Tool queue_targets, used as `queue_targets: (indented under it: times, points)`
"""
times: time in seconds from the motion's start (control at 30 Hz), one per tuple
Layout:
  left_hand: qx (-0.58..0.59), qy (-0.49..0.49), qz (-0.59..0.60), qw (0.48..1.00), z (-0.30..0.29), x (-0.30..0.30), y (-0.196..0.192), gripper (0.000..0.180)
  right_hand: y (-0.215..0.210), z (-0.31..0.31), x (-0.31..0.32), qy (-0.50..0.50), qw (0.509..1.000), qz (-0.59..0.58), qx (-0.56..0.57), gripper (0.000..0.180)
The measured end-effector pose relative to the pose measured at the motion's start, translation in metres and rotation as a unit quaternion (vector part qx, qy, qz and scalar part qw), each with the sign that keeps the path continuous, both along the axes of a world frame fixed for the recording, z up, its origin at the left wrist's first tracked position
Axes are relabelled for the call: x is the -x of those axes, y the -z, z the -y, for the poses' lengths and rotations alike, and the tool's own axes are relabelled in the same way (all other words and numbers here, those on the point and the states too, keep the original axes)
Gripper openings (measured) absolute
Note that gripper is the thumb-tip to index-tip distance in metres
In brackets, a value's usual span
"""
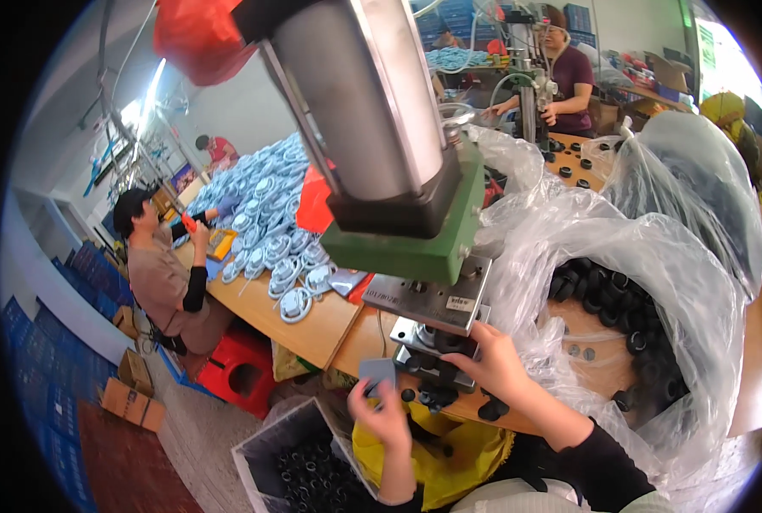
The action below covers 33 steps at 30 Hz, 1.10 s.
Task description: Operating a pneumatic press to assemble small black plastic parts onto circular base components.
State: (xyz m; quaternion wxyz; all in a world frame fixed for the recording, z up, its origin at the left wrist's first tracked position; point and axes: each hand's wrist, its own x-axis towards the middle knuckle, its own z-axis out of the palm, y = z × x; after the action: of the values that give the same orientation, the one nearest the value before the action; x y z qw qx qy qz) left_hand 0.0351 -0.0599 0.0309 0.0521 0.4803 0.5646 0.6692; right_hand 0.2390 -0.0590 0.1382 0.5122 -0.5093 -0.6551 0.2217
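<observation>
My right hand (494,366) reaches to the tooling of a green press (449,231), its thumb and fingers curled at the gap between the upper steel plate (432,295) and the lower metal fixture (428,352). What its fingertips grip is hidden there. My left hand (382,417) is lower and to the left, slightly blurred, its fingers curled in beside a grey square block (377,373). Whatever lies in those fingers is too smeared to name. Several small black parts (494,409) sit at the table edge below the fixture.
A grey crate (248,453) of black rings and a yellow bag (449,466) are below. Clear plastic sheeting (688,256) surrounds black caps (599,291) at right. Light-blue corded parts (270,205) heap on the left table. Co-workers sit at left (163,265) and stand behind (573,77).
</observation>
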Motion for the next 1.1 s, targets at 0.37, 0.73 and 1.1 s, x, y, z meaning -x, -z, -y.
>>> queue_targets:
  times: [0.37,0.73,1.1]
  points:
    - [0.09,-0.026,-0.319,0.943,-0.027,0.057,-0.002,0.045,0.009,-0.017,0.0,-0.021,0.999,-0.031,-0.035,0.052]
    - [0.301,0.065,-0.375,0.874,-0.064,0.025,0.022,0.039,0.105,-0.063,-0.202,0.319,0.878,0.342,0.101,0.03]
    - [-0.039,0.242,-0.149,0.958,-0.058,-0.037,-0.058,0.064,0.051,-0.003,-0.172,0.177,0.984,0.002,0.016,0.032]
